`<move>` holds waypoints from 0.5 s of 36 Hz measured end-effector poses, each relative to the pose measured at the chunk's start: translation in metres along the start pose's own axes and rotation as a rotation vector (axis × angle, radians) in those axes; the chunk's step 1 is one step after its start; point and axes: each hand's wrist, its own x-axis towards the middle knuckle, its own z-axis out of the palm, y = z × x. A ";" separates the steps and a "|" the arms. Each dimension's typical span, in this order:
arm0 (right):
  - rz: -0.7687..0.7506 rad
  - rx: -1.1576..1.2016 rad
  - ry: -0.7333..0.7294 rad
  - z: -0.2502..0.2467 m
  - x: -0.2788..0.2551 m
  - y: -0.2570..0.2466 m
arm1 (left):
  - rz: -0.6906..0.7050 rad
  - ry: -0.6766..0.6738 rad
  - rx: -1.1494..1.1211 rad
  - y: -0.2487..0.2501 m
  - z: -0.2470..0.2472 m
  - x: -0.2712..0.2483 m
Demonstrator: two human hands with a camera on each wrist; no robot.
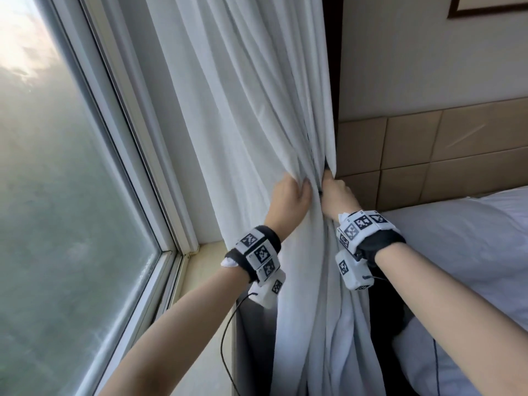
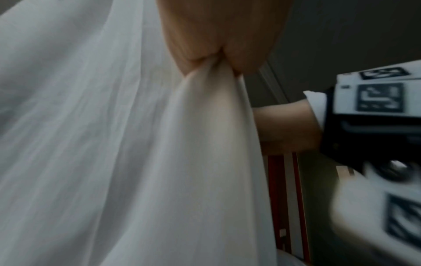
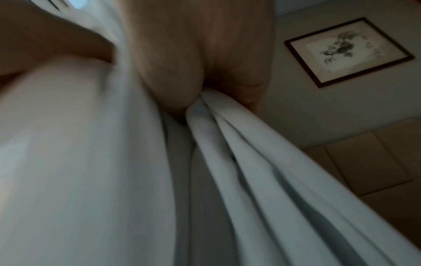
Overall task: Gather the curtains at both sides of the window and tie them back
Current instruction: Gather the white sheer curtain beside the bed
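Note:
A white curtain [image 1: 251, 110] hangs at the right side of the window [image 1: 57, 167], bunched into folds at mid height. My left hand [image 1: 291, 192] grips the folds from the window side. My right hand [image 1: 333, 190] grips the curtain's right edge close beside it, fingers buried in the cloth. In the left wrist view the left hand [image 2: 218, 41] squeezes a fold of the curtain [image 2: 114, 162]. In the right wrist view the right hand [image 3: 196, 59] clamps several pleats of the curtain [image 3: 239, 153]. No tie-back is visible.
A bed with white bedding [image 1: 471, 252] lies close on the right, under a tan padded headboard [image 1: 443, 155]. A framed picture [image 3: 348, 50] hangs on the wall. A pale window sill [image 1: 200, 270] runs below the glass.

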 end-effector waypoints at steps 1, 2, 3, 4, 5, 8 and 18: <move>-0.008 0.013 -0.023 -0.001 0.000 0.002 | -0.029 -0.067 0.009 -0.001 0.004 0.007; -0.005 0.036 -0.054 -0.003 -0.001 0.003 | -0.075 -0.115 0.005 0.000 0.007 0.014; -0.003 0.068 -0.083 -0.006 -0.001 0.005 | -0.108 -0.155 -0.009 0.001 0.008 0.020; 0.003 0.102 -0.109 -0.008 -0.001 0.007 | -0.139 -0.185 -0.024 0.004 0.009 0.024; 0.006 0.139 -0.132 -0.009 0.001 0.009 | -0.159 -0.219 -0.045 0.004 0.012 0.027; 0.015 0.222 -0.196 -0.012 0.005 0.014 | -0.215 -0.377 -0.041 0.009 0.016 0.030; 0.055 0.261 -0.154 -0.020 0.003 0.017 | -0.422 -0.759 -0.279 0.026 0.003 0.025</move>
